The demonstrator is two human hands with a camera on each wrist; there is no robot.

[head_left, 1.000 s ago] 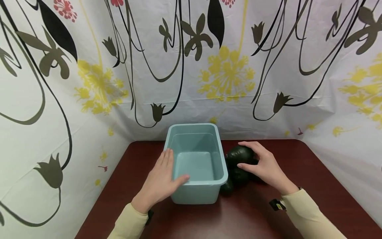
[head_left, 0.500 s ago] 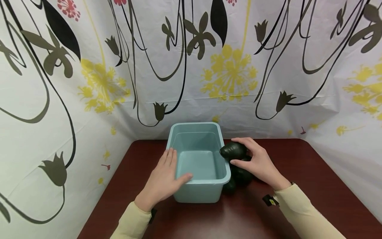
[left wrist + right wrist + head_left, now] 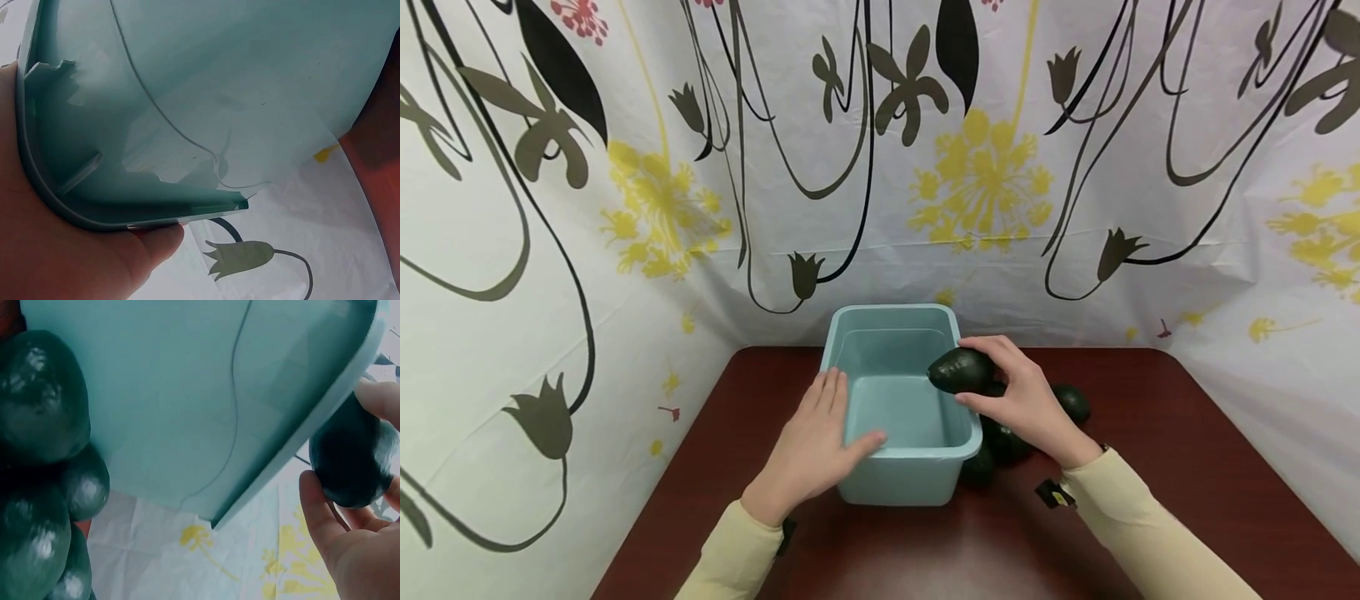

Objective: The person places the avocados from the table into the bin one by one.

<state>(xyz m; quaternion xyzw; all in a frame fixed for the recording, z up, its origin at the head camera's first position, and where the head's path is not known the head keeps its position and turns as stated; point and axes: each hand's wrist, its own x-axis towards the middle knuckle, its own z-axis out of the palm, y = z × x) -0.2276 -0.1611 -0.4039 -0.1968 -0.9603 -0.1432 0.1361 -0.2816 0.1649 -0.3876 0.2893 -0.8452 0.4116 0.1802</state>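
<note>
In the head view my right hand (image 3: 1030,404) grips a dark green avocado (image 3: 961,370) between thumb and fingers. The avocado is above the right rim of a light blue plastic bin (image 3: 895,483), its pointed end towards the inside. From the right wrist camera the held avocado (image 3: 351,453) shows just beyond the bin's rim (image 3: 294,450). My left hand (image 3: 808,450) lies at the bin's near left corner, fingers straight along the left rim and thumb over the near rim. The bare floor of the bin shows.
More avocados (image 3: 40,397) are piled against the bin's right side, partly under my right hand; one avocado (image 3: 1071,403) lies further right. The dark red table (image 3: 1150,500) ends at a patterned cloth (image 3: 880,208) behind and at both sides.
My right hand has lifted the avocado from the pile and carried it left to over the bin's right rim. The left hand keeps its place on the bin.
</note>
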